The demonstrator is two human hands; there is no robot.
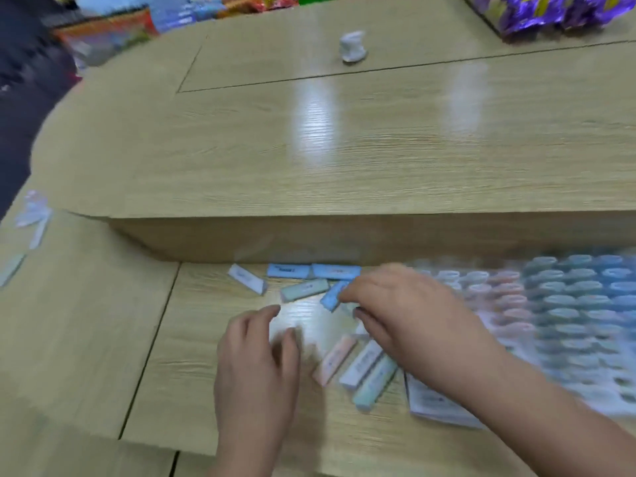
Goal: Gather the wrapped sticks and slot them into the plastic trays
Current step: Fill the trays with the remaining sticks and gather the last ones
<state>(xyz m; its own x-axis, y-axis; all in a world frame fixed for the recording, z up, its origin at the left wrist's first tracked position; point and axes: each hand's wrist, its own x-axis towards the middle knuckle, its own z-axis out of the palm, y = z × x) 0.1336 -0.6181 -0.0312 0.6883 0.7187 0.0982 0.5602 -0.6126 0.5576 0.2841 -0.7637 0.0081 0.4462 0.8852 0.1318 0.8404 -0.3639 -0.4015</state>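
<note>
My R hand pinches blue stick, prob. by its end (blur), near tabletop far edge; L hand loose, empty. Judged light, stiff, slick wrap: grip long sides.

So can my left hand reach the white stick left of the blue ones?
Probably yes. The left hand is near the white stick, with only bare table between them and nothing lying across the way.

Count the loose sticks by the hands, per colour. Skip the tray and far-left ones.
Blue sticks: 3, one pinched by the right hand
Green sticks: 2
White sticks: 2
Pink stick: 1
Total: 8
</note>
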